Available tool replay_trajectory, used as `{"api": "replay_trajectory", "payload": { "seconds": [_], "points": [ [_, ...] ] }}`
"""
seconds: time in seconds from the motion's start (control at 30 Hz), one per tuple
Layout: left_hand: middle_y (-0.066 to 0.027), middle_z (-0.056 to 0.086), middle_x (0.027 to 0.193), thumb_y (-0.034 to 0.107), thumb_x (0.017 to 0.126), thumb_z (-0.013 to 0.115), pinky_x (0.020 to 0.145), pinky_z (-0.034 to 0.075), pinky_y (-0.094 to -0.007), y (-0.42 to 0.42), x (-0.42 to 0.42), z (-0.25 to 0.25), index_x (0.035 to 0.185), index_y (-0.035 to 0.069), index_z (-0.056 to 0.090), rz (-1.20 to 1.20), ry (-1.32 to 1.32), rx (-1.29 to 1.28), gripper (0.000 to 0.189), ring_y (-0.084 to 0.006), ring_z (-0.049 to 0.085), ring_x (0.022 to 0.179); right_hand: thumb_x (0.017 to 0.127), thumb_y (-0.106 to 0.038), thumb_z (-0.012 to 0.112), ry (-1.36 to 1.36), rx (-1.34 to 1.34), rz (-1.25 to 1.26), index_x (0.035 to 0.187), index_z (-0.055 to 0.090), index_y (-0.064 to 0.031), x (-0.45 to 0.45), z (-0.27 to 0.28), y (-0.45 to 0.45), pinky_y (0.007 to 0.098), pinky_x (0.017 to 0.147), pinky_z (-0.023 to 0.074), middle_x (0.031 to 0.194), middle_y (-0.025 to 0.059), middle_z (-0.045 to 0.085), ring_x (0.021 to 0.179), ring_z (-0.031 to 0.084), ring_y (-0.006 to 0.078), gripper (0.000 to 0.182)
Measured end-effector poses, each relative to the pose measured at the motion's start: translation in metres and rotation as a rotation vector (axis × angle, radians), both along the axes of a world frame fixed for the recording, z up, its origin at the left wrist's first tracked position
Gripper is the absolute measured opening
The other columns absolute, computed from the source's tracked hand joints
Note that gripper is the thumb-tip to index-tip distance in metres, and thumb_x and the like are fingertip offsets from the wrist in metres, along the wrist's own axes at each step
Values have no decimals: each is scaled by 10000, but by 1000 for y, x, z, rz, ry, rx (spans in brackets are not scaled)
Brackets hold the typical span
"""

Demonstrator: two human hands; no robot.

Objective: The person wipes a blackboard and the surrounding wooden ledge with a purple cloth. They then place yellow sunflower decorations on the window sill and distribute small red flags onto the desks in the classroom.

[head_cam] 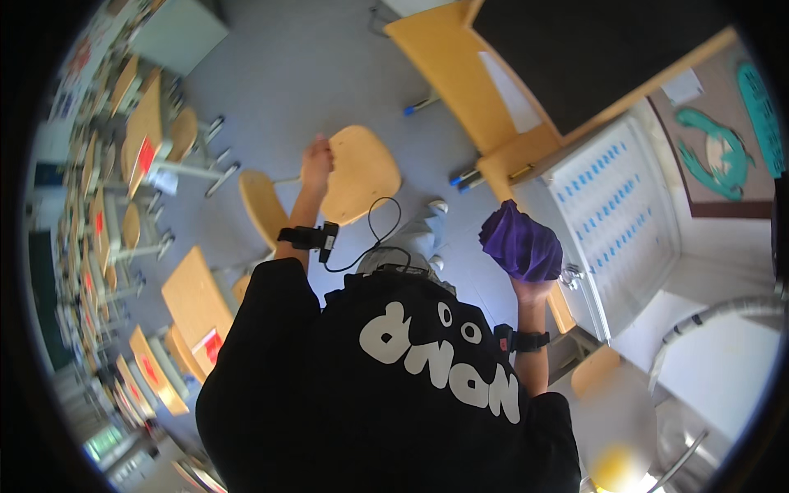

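A bunched purple cloth (521, 245) covers most of my right hand (534, 289), and only the base of the hand shows below it; the fingers are hidden. The cloth is beside the edge of a white cabinet door (607, 203) with rows of blue marks. My left hand (318, 161) is raised above or beside the wooden seat of a chair (363, 175), and no object is visible in it. Its fingers look curled, but they are small and blurred. Each wrist wears a black strap with a small device; a black cable loops near the left one.
Wooden desks (198, 296) and chairs, several with red items on top, fill the left side. A wooden cabinet with a black panel (592, 55) stands at the upper right. Beside it hangs a brown board (709, 148) with green cutouts. A blurred yellow object (611, 468) is at the lower right.
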State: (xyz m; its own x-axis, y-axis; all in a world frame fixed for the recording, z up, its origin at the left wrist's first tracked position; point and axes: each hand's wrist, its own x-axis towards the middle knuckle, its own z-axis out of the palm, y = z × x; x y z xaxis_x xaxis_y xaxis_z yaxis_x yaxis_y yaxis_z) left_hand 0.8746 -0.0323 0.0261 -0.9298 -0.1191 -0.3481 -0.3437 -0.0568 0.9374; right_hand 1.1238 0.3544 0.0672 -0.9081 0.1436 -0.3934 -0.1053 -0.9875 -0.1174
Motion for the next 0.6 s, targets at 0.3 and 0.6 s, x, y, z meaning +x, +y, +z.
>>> {"api": "replay_trajectory", "payload": {
  "seconds": [0.3,0.6],
  "points": [
    [-179,500,1071,137,758,571,608,487,-368,-226,86,-111,1268,93,257,177,-742,-901,600,-273,572,833,848,-382,377,-82,277,201,1224,454,-98,14,-63,-21,434,1039,230,1263,86,453,1198,389,259,477],
    [-142,561,1015,84,698,639,671,516,-446,-293,88,-194,1134,40,443,105,-534,-107,480,-286,588,871,848,-364,352,-115,350,206,1242,433,-72,-5,-57,-55,462,1034,233,1294,118,416,1226,351,284,497]
  ]
}}
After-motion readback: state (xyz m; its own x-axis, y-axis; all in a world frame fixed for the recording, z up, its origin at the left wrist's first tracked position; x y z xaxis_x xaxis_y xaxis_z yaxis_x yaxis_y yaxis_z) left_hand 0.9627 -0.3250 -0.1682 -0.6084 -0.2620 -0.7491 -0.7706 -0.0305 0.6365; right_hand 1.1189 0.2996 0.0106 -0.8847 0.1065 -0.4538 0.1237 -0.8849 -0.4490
